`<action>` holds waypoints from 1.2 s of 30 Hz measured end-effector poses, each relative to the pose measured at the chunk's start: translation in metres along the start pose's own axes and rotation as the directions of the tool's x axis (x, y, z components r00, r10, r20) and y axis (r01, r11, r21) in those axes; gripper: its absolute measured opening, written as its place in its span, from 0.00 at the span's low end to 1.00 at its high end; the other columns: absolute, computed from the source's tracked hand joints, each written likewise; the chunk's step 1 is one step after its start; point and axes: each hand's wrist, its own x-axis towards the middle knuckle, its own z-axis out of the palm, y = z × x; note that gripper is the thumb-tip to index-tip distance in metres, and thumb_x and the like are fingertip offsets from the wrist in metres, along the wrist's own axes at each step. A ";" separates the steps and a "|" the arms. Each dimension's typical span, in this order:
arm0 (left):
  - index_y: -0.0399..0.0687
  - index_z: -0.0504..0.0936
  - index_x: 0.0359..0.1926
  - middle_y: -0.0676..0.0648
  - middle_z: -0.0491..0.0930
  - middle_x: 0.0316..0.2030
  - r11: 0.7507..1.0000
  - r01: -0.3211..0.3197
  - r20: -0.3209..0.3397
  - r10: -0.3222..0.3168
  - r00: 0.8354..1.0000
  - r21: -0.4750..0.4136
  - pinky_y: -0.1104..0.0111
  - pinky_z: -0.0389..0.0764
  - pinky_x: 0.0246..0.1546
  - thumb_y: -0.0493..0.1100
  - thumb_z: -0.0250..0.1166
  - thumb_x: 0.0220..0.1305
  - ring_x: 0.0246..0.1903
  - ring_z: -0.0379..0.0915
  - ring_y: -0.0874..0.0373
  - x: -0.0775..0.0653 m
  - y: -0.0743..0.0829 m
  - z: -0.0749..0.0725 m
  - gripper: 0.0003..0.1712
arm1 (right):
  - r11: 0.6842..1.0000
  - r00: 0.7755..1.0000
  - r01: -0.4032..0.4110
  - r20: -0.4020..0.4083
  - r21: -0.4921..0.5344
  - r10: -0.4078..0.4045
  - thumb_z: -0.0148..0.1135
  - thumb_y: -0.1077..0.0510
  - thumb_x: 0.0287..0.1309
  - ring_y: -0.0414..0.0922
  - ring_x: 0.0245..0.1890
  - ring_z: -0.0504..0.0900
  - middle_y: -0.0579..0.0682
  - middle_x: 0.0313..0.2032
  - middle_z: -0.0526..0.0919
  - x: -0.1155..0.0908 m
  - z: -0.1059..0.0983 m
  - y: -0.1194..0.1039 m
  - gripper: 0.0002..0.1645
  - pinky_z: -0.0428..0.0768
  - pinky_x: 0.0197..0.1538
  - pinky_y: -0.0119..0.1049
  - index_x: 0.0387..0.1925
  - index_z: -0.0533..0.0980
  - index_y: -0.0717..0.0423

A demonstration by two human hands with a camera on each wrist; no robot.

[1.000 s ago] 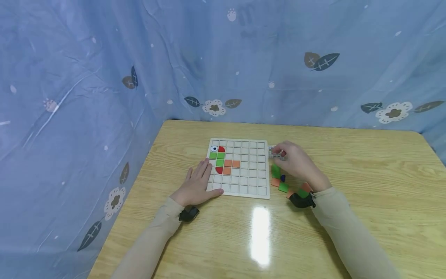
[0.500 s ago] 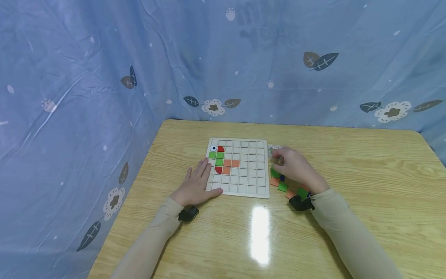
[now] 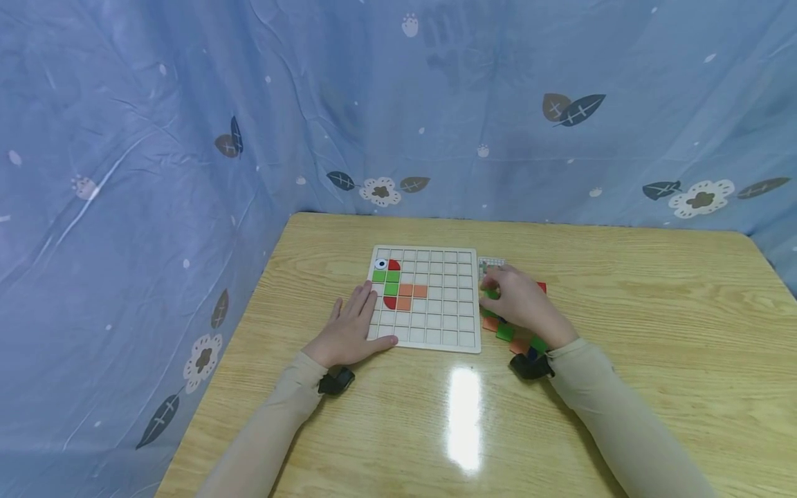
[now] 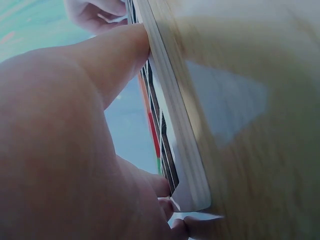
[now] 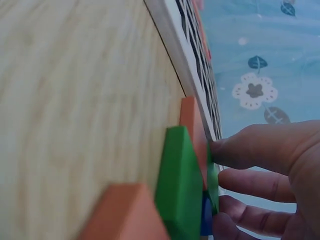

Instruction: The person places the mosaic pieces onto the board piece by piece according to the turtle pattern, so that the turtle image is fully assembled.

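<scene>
My left hand [image 3: 346, 337] lies with straight fingers over the left edge of the white grid board [image 3: 450, 338], thumb on its front edge. On the board sit a round eye tile [image 3: 381, 264], red rounded pieces [image 3: 394, 265], green square tiles [image 3: 391, 288] and orange square tiles [image 3: 420, 291]. To the board's right, my right hand [image 3: 521, 301] pinches a green tile [image 3: 491, 294] between thumb and fingers. In the right wrist view the thumb and fingertips meet this green tile [image 5: 212, 180], close beside the board's rim.
Near the right hand lie loose pieces: an orange tile [image 3: 490, 324], another green tile [image 3: 505, 332] and a dark blue piece [image 3: 532, 353]. A red piece [image 3: 542, 286] shows behind the hand. A small printed card [image 3: 492, 262] lies beside the board, partly covered. A blue patterned curtain [image 3: 398, 104] borders the table.
My right hand has moved from the printed card toward me and onto the green tile. More of the card shows, and a red piece is visible behind the hand. The left hand stays put.
</scene>
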 end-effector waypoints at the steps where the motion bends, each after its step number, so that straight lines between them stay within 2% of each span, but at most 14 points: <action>1: 0.38 0.39 0.84 0.41 0.30 0.84 1.000 0.000 -0.001 0.000 1.000 -0.002 0.38 0.37 0.79 0.74 0.56 0.70 0.84 0.27 0.44 0.000 0.000 0.000 0.63 | 1.000 1.000 -0.002 -0.003 -0.005 0.002 0.70 0.56 0.64 0.49 0.38 0.82 0.58 0.47 0.83 0.000 0.001 0.000 0.12 0.81 0.39 0.44 0.45 0.83 0.58; 10: 0.38 0.40 0.84 0.42 0.30 0.84 1.000 0.012 0.004 -0.012 1.000 0.006 0.39 0.36 0.80 0.75 0.56 0.69 0.84 0.27 0.45 0.000 0.002 -0.002 0.63 | 1.000 1.000 -0.028 -0.004 -0.012 0.028 0.68 0.57 0.63 0.48 0.34 0.78 0.58 0.49 0.82 0.001 0.004 0.001 0.11 0.76 0.34 0.40 0.46 0.83 0.57; 22: 0.38 0.39 0.84 0.42 0.30 0.84 1.000 0.013 0.013 -0.013 1.000 0.003 0.39 0.36 0.80 0.75 0.56 0.69 0.84 0.26 0.45 0.000 0.002 -0.002 0.63 | 1.000 1.000 -0.015 -0.006 0.004 0.016 0.67 0.59 0.61 0.49 0.38 0.80 0.57 0.48 0.83 0.001 0.003 0.003 0.12 0.77 0.35 0.40 0.46 0.82 0.56; 30: 0.38 0.39 0.84 0.42 0.29 0.84 1.000 0.009 0.014 -0.010 1.000 0.005 0.39 0.36 0.80 0.75 0.56 0.70 0.84 0.26 0.45 0.000 0.002 -0.002 0.63 | 1.000 0.998 0.026 -0.055 0.016 -0.025 0.69 0.59 0.61 0.50 0.38 0.82 0.54 0.43 0.84 0.000 0.001 0.001 0.11 0.80 0.37 0.43 0.45 0.84 0.57; 31: 0.38 0.39 0.84 0.42 0.29 0.84 1.000 0.009 0.014 -0.009 1.000 0.004 0.39 0.36 0.80 0.75 0.56 0.70 0.84 0.26 0.45 0.000 0.002 -0.002 0.63 | 0.999 0.997 0.035 -0.064 0.015 -0.034 0.69 0.59 0.61 0.53 0.41 0.83 0.54 0.43 0.85 0.000 0.001 0.000 0.10 0.82 0.39 0.45 0.45 0.84 0.57; 36: 0.38 0.39 0.84 0.42 0.29 0.84 1.000 0.013 0.017 -0.013 1.000 -0.002 0.39 0.36 0.80 0.75 0.56 0.70 0.84 0.26 0.45 0.000 0.002 -0.003 0.63 | 0.998 0.995 0.060 -0.085 0.033 -0.057 0.69 0.59 0.61 0.53 0.44 0.83 0.52 0.42 0.84 0.001 0.000 -0.006 0.11 0.83 0.44 0.48 0.45 0.84 0.58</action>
